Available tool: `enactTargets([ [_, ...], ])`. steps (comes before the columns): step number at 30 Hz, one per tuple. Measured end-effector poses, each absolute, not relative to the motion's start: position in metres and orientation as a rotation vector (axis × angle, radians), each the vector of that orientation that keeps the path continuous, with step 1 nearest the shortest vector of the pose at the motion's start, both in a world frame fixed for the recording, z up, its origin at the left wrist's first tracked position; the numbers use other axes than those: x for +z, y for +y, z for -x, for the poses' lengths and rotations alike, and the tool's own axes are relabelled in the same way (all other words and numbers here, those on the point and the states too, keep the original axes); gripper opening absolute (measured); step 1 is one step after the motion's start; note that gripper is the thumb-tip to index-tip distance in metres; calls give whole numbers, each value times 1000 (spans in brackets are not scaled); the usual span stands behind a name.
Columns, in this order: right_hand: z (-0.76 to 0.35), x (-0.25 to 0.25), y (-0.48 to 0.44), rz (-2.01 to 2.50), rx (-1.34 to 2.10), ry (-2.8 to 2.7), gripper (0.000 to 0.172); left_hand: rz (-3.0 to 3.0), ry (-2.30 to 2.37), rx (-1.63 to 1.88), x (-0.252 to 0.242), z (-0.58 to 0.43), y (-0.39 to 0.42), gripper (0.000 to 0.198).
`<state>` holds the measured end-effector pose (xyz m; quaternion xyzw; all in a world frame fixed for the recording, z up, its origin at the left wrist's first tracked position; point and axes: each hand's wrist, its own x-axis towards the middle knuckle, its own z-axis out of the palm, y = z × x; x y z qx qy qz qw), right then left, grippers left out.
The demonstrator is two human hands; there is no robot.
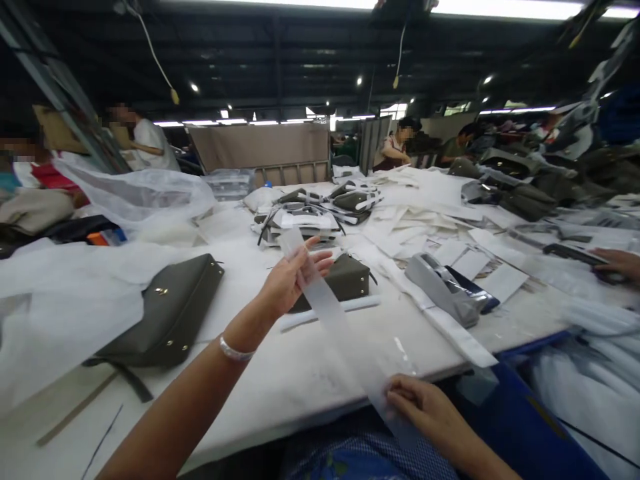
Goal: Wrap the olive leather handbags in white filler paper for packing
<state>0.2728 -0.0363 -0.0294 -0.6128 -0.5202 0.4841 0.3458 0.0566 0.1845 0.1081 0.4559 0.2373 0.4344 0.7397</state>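
A long translucent plastic strip (pixel 334 317) runs slantwise across the front of the table. My left hand (pixel 295 277) holds its upper part between thumb and palm, with the fingertips stretched out to the right. Near the table's front edge, my right hand (pixel 420 403) pinches the strip's lower part between thumb and fingers. Just behind my left hand lies a dark olive handbag (pixel 347 279), partly hidden by the hand and strip. A rolled white piece (pixel 357 303) lies along its front. To the left rests another olive handbag (pixel 185 307), partly under white sheeting.
Several wrapped bags (pixel 305 217) are piled at mid-table. White paper sheets (pixel 435 200) spread behind a grey wrapped bag (pixel 445 287). A blue bin (pixel 520 420) stands below the edge at right. At far right a co-worker's hand (pixel 617 261) touches a dark item.
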Motion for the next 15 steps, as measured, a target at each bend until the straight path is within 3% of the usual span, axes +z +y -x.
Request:
enactTargets([
  [7, -259, -30, -12, 1461, 1507, -1217, 29, -1122, 432, 868, 116, -54, 213, 29],
  [12, -288, -28, 8, 1569, 1186, -891, 36, -1345, 246, 657, 138, -164, 246, 42],
  [15, -321, -37, 17, 1691, 945, -698, 44, -1839, 293, 529, 132, -224, 265, 49],
])
